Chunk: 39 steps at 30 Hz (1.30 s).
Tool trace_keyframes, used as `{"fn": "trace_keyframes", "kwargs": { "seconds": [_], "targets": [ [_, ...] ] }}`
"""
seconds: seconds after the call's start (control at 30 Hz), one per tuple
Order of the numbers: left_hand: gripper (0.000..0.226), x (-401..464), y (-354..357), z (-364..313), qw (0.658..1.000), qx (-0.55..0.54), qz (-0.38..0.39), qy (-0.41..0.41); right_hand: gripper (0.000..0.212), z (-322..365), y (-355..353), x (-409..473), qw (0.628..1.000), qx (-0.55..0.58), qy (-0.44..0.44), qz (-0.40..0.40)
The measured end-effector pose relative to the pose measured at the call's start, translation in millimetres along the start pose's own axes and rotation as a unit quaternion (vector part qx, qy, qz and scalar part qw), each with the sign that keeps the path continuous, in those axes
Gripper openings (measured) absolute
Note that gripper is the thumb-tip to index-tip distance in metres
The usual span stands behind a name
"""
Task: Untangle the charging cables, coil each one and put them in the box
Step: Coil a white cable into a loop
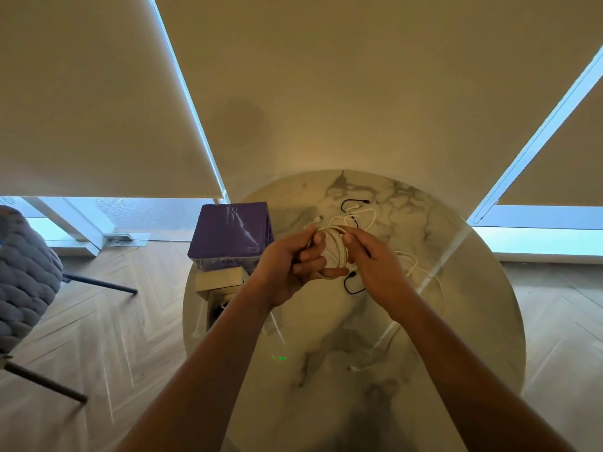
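Above marble table [424,321], white cable coil [334,247] spans left hand [293,265] and right hand [375,269].

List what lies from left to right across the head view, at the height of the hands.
Grey chair → purple box → left hand → coiled white cable → right hand → right edge of the marble table.

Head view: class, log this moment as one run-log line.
left hand: holds white cable coil | right hand: pinches coil | black cable: loose on marble table | purple box: table's left edge
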<state>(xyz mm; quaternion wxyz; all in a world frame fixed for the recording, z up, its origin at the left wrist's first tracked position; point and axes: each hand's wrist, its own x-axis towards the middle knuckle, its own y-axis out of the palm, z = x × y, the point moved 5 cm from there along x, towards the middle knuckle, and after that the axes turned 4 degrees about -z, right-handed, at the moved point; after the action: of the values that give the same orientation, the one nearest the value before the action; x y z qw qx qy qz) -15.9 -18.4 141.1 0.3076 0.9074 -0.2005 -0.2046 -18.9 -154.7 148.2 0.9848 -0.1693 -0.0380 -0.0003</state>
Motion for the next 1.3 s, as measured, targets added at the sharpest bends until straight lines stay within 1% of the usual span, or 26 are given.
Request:
{"fn": "trace_keyframes", "kwargs": {
  "seconds": [0.1,0.3,0.37,0.43,0.57,0.63,0.8,0.87,0.93,1.0,1.07,1.2,1.3],
  "targets": [
    [0.030,-0.1,-2.3,-5.0,0.995,-0.098,0.002,0.013,0.024,-6.5,2.5,-5.2,1.000,-0.001,0.003,-0.006],
    [0.036,-3.2,-4.2,-17.5,0.985,-0.157,-0.015,0.062,0.028,-29.9,2.5,-11.7,0.998,-0.046,0.040,-0.032],
    [0.033,-4.9,-4.5,-21.9,0.983,-0.162,-0.017,0.083,0.032,-35.3,1.9,-13.0,0.996,-0.069,0.049,-0.041],
    [0.034,-6.3,-6.2,-25.3,0.982,-0.157,-0.029,0.099,0.033,-39.3,3.2,-14.4,0.993,-0.088,0.063,-0.046],
    [0.037,-8.1,-5.9,-27.0,0.983,-0.127,-0.061,0.118,0.016,-40.1,6.0,-21.2,0.989,-0.123,0.067,-0.051],
    [0.035,-7.1,-6.4,-26.6,0.982,-0.128,-0.074,0.117,0.014,-39.7,7.4,-24.1,0.986,-0.150,0.067,-0.039],
    [0.032,-4.1,-9.7,-27.4,0.979,-0.111,-0.095,0.139,0.023,-35.3,13.3,-31.3,0.976,-0.218,0.020,-0.007],
    [0.034,-3.0,-8.9,-28.4,0.978,-0.084,-0.108,0.157,0.029,-28.2,18.6,-34.6,0.967,-0.255,0.000,0.026],
    [0.035,-1.7,-8.0,-28.0,0.978,-0.030,-0.127,0.164,0.034,-20.6,23.6,-37.0,0.956,-0.287,-0.016,0.057],
    [0.037,0.1,-9.5,-25.0,0.974,0.045,-0.149,0.162,0.034,-14.7,25.3,-37.2,0.951,-0.301,-0.028,0.061],
    [0.039,2.4,-11.4,-20.1,0.965,0.132,-0.160,0.160,0.030,-11.2,22.6,-35.3,0.947,-0.316,-0.032,0.049],
    [0.040,3.8,-16.5,-14.3,0.926,0.286,-0.186,0.161,0.027,-11.1,14.0,-30.5,0.940,-0.338,0.009,0.044],
    [0.039,2.5,-18.2,-12.4,0.880,0.407,-0.197,0.146,0.027,-11.2,6.3,-30.1,0.933,-0.356,0.034,0.035]
  ]
}}
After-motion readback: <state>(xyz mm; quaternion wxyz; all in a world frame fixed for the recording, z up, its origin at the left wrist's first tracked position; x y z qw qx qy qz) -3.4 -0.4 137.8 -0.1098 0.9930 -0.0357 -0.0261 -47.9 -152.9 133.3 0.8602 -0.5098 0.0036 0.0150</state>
